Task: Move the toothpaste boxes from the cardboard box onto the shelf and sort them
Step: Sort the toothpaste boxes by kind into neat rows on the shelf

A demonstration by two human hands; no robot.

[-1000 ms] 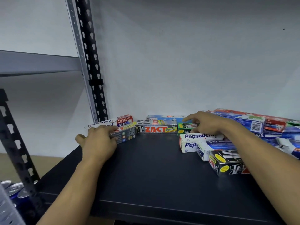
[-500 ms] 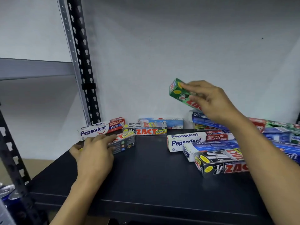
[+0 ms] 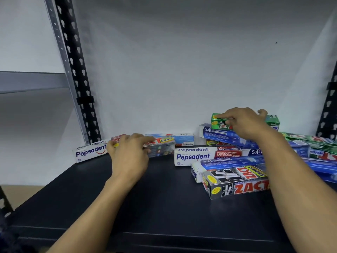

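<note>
A: The green box (image 3: 244, 121) has come down from mid-air onto the blue Safi box (image 3: 226, 136), right of the shelf (image 3: 164, 207) centre.

B: Light, stiff card; hold its long sides. Right hand (image 3: 246, 123) grips it; left hand (image 3: 127, 152) clasps the grey Zact box (image 3: 160, 147), left of the Safi box.

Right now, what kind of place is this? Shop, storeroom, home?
Likely a storeroom or shop stockroom. Slotted metal uprights carry a dark shelf against a bare white wall, with many retail toothpaste boxes heaped on it, still unsorted. No price tags or customers show.
</note>
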